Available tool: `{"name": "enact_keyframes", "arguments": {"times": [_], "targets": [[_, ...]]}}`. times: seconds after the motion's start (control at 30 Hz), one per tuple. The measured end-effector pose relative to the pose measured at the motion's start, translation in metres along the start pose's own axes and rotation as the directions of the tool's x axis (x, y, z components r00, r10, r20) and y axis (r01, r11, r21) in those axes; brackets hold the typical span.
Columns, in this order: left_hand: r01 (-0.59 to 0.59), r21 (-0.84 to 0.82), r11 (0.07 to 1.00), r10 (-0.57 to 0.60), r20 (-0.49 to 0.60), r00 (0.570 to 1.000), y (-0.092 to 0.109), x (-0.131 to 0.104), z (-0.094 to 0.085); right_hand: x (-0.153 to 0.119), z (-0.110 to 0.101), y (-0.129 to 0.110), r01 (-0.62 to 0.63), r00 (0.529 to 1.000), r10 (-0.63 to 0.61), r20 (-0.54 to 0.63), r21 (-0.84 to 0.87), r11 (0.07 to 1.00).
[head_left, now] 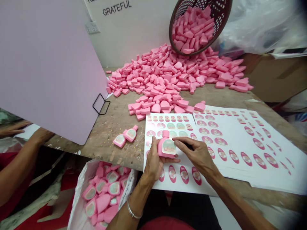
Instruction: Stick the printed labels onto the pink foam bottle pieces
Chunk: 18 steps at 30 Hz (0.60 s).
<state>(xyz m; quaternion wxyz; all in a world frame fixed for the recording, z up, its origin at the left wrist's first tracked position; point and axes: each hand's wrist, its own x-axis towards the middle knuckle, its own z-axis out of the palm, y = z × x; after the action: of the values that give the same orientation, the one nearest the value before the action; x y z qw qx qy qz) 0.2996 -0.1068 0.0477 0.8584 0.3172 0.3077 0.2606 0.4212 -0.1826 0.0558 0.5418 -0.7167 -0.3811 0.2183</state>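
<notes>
The bottle (164,141) you're holding looks like smooth plastic with a soft, nearly matt finish, while its label (169,146) seems slicker. Your sticker sheets (232,126) are smooth paper, your tabletop (115,110) rough, scuffed wood. Your bracelet (130,210) is shiny metal. You also have a perforated plastic basket (226,19), crinkled, glossy plastic film (259,27) and a dull cardboard box (273,75).

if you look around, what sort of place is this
Probably a labelling workshop: a heap of pink bottles on a table, sticker sheets and a bag of labelled bottles.
</notes>
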Motion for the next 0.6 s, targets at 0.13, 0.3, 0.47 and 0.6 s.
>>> {"name": "enact_keyframes", "arguments": {"times": [0.13, 0.3, 0.47, 0.6], "targets": [[-0.006, -0.009, 1.000, 0.006, 0.014, 1.000, -0.0001, -0.0019, -0.0008, -0.0010, 0.0031, 0.0006, 0.016, 1.000, -0.016, -0.004, 0.026, 1.000], [-0.022, -0.005, 1.000, 0.022, 0.015, 1.000, -0.0009, -0.0029, -0.0008, -0.0022, 0.0058, 0.0022, 0.030, 1.000, -0.029, -0.011, 0.017, 0.999], [-0.024, 0.008, 1.000, 0.023, 0.049, 0.999, 0.0030, -0.0038, -0.0001, -0.0029, 0.0088, 0.0038, 0.077, 0.996, -0.079, -0.035, -0.037, 0.996], [-0.085, 0.119, 0.989, 0.064, 0.174, 0.983, 0.0064, -0.0059, -0.0040, 0.0012, 0.0034, 0.0074, 0.220, 0.971, -0.237, -0.037, -0.256, 0.941]]}}
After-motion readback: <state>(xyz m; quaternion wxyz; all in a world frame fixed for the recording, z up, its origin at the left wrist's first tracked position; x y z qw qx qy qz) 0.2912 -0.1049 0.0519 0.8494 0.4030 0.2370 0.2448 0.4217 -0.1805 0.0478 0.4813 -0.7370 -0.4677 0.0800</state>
